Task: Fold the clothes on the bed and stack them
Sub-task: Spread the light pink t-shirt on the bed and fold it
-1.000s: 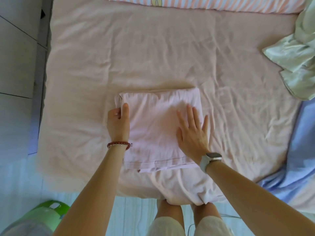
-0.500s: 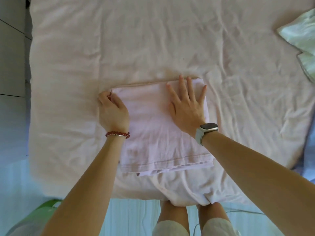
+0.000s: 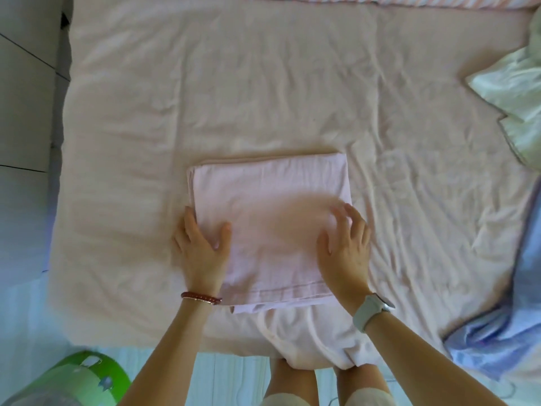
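A pale pink garment (image 3: 269, 200), folded into a flat rectangle, lies near the front edge of the bed (image 3: 234, 83). My left hand (image 3: 202, 250) rests at its near left edge, thumb on top and fingers straight alongside the cloth. My right hand (image 3: 345, 247) is over the near right edge with fingers loosely bent and blurred by motion; it grips nothing that I can see. A light green and white garment (image 3: 521, 104) lies unfolded at the right edge of the bed.
A crumpled blue cloth (image 3: 512, 317) hangs over the bed's near right corner. A striped pillow (image 3: 409, 0) runs along the far edge. A green round object (image 3: 87, 382) stands on the floor at the lower left. Grey panels (image 3: 23, 112) line the left side.
Both hands have slid back toward me over the folded pink garment, from its far corners to its near edges. The garment itself has stayed in place.
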Motion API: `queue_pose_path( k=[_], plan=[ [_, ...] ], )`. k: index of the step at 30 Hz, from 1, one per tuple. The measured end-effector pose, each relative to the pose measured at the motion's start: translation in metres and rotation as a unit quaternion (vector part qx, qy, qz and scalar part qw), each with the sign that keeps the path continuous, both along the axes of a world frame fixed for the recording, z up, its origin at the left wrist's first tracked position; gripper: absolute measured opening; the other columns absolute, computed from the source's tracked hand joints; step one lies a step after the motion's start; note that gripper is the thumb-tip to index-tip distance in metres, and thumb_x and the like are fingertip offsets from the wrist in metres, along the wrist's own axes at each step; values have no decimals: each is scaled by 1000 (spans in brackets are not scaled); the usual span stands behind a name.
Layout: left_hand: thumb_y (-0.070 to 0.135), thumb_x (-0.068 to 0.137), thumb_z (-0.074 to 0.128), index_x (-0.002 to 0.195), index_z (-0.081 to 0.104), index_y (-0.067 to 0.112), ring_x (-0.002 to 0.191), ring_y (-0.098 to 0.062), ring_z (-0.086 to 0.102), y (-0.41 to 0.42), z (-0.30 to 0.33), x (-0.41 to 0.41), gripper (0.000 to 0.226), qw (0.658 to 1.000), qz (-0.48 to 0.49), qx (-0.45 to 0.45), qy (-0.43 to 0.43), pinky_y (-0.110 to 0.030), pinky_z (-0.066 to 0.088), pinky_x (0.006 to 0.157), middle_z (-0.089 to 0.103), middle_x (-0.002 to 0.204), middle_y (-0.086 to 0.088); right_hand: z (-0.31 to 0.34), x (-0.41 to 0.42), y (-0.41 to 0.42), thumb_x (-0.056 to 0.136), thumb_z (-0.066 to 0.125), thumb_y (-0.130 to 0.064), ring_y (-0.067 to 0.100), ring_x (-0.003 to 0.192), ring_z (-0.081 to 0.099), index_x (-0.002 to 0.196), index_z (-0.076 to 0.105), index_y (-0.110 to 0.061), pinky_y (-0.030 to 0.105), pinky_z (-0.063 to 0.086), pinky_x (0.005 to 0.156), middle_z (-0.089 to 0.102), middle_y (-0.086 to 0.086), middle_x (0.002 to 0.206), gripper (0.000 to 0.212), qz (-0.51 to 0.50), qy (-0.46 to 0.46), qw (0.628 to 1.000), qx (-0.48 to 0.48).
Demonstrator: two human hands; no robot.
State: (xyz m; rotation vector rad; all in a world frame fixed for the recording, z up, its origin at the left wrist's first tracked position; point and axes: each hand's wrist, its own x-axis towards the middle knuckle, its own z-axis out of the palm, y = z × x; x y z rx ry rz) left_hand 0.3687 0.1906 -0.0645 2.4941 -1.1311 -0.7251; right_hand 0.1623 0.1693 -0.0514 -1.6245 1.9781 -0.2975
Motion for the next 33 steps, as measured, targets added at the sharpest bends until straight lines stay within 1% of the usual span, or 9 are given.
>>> queue_pose_path(
  k=[4, 7, 10, 15, 20, 26, 29, 31, 33],
  plan=[
    [39, 83, 63, 107, 55, 11, 94, -23, 60, -7, 4, 27, 37, 985, 78, 24, 154, -30, 42, 73, 63, 103, -4, 0, -19, -27, 89, 52, -22, 30, 117, 39, 134, 39, -11, 40, 32, 101, 44, 12, 129, 48, -118, -72, 978, 156],
    [31, 86, 62, 113, 53, 7, 91, -18, 61, -5, 2, 32, 37, 974, 68, 33, 211, -23, 45, 71, 63, 103, -3, 1, -28, -31, 89, 55, -22, 26, 95, 59, 132, 38, -14, 40, 52, 77, 55, 10, 118, 47, -170, -201, 941, 215],
    [24, 90, 59, 115, 48, 11, 85, -3, 58, -6, 3, 27, 31, 961, 98, 1, 259, -9, 43, 63, 60, 99, 6, -2, -30, -27, 92, 51, -16, 19, 85, 59, 133, 36, -15, 24, 47, 59, 56, 8, 115, 44, -195, -258, 917, 232],
    [14, 93, 53, 107, 49, 8, 78, -3, 59, -4, 19, 0, 15, 968, 102, -97, 207, -18, 47, 68, 61, 89, 5, 9, -20, -15, 93, 51, -13, 21, 93, 59, 132, 44, -14, 36, 50, 80, 59, 1, 109, 40, -195, -237, 940, 147],
    [15, 92, 54, 110, 53, 8, 80, -13, 55, -39, 62, -1, 19, 975, 58, -173, 130, -21, 41, 68, 59, 86, 15, 51, 4, -40, 92, 51, -13, -1, 80, 56, 129, 49, -18, 7, 40, 63, 55, -23, 90, 37, -176, -236, 954, 53],
    [16, 90, 55, 108, 55, 7, 80, -24, 54, -161, 99, 44, 20, 964, 52, -229, 122, -35, 46, 70, 57, 86, 1, 87, 36, -153, 92, 48, -10, 4, 78, 56, 128, 49, -9, 12, 47, 65, 60, -10, 94, 36, -144, -275, 950, -20],
    [16, 90, 55, 110, 56, 6, 86, -26, 56, -217, 92, 60, 22, 960, 36, -247, 123, -33, 46, 73, 58, 92, -2, 81, 53, -198, 92, 45, -13, 22, 94, 58, 130, 47, -10, 32, 49, 78, 61, 3, 108, 39, -155, -284, 945, -40],
    [19, 92, 53, 119, 53, 6, 98, -29, 57, -245, 75, 71, 30, 962, 22, -233, 139, -33, 46, 81, 60, 104, -6, 66, 59, -221, 93, 43, -17, 24, 100, 58, 140, 36, -17, 33, 48, 80, 59, 1, 113, 47, -173, -286, 942, -29],
    [26, 94, 48, 140, 36, 12, 121, -32, 46, -261, 51, 80, 49, 980, 10, -146, 133, -40, 39, 100, 48, 135, -12, 46, 60, -235, 95, 42, -24, 29, 118, 49, 148, 15, -24, 41, 45, 93, 45, 5, 135, 59, -163, -241, 956, 27]
  ],
)
